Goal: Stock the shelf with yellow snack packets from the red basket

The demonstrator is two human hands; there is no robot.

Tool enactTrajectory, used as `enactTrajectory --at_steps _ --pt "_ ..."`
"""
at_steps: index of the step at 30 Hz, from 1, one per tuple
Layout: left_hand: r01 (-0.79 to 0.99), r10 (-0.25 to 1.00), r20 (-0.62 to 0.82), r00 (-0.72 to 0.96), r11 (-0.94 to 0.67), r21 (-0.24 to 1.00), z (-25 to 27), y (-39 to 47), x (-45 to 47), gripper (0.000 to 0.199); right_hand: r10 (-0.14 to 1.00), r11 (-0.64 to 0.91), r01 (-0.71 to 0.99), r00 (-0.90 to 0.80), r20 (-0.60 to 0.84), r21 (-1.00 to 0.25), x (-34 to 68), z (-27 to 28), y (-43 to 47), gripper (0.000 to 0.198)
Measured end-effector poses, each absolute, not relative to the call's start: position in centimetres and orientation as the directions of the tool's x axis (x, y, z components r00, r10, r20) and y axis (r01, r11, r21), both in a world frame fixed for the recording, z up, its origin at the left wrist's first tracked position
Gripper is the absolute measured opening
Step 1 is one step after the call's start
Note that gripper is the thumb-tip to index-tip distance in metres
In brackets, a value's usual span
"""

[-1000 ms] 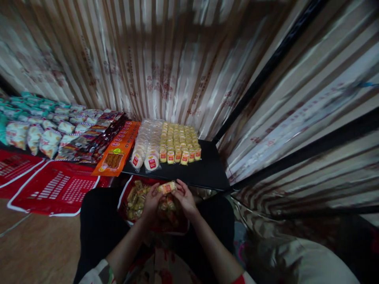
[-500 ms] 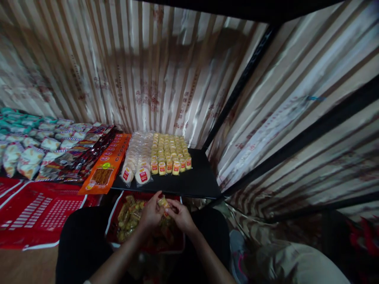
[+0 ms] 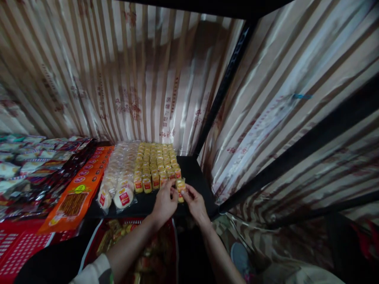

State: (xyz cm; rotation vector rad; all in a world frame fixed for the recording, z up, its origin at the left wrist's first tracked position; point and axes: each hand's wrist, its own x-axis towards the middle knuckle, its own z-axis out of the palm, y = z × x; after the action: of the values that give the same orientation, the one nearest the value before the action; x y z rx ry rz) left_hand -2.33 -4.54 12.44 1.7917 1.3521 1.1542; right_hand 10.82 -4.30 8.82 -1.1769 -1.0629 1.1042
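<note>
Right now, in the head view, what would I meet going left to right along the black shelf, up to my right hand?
White snack bags, dark red packets, orange packet, clear-wrapped round white pieces, rows of small yellow packets, held yellow packet, your right hand.

The held packet (image 3: 181,188) bears print too blurred to read. The left forearm (image 3: 133,244) hides part of the near basket (image 3: 91,244), cut off at the bottom; the left edge crops white packets (image 3: 8,170).
</note>
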Motion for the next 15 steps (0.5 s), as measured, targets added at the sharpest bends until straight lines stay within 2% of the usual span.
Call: enactTrajectory --at_steps 5,10,15 --pt "0.446 0.928 0.329 0.177 -0.373 0.813 13.1 -0.8 1.9 0.031 0.955 0.09 -0.034 0.288 0.076 -0.995 14.0 9.5 -0.2 0.043" --pt "0.49 0.932 0.281 0.228 -0.359 0.794 13.5 1.4 5.1 0.03 0.922 0.066 0.012 0.383 0.066 -0.998 15.9 9.1 2.7 0.045" --pt "0.526 0.941 0.262 0.216 -0.338 0.781 12.8 1.1 5.6 0.037 0.93 0.057 0.039 0.361 0.067 -0.998 16.1 8.1 3.2 0.047"
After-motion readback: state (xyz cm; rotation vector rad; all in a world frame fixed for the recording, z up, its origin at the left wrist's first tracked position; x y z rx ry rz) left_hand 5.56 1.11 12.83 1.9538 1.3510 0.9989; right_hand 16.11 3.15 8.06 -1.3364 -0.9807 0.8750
